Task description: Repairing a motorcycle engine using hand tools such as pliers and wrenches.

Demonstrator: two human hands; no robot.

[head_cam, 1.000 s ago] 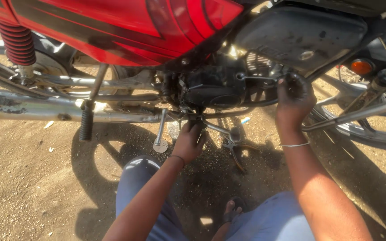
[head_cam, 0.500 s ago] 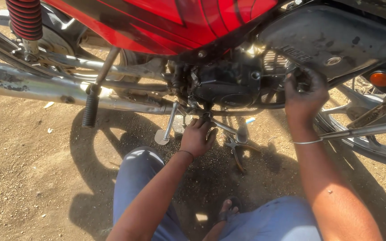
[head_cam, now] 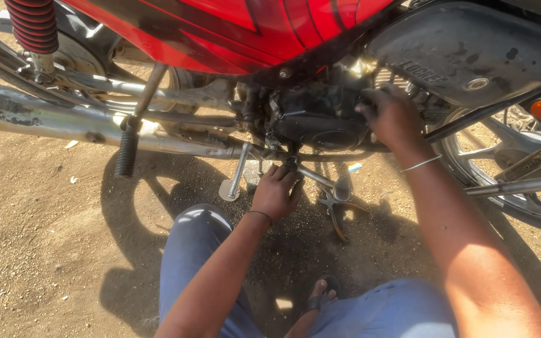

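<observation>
Engine (head_cam: 320, 119) gripped by right hand (head_cam: 392, 116); left hand (head_cam: 275, 191) curls underneath, grasp unclear.

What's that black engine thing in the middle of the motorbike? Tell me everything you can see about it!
The black engine block sits low in the middle of the motorbike, under the red body panel and beside the grey side cover. It looks like dark metal, dusty and greasy, with a rounded cover at the front and silvery fins catching sunlight near its top. The right hand rests on its right side. The left hand reaches up just beneath it, near the silver pedal lever. A long, worn exhaust pipe runs off to its left.
</observation>
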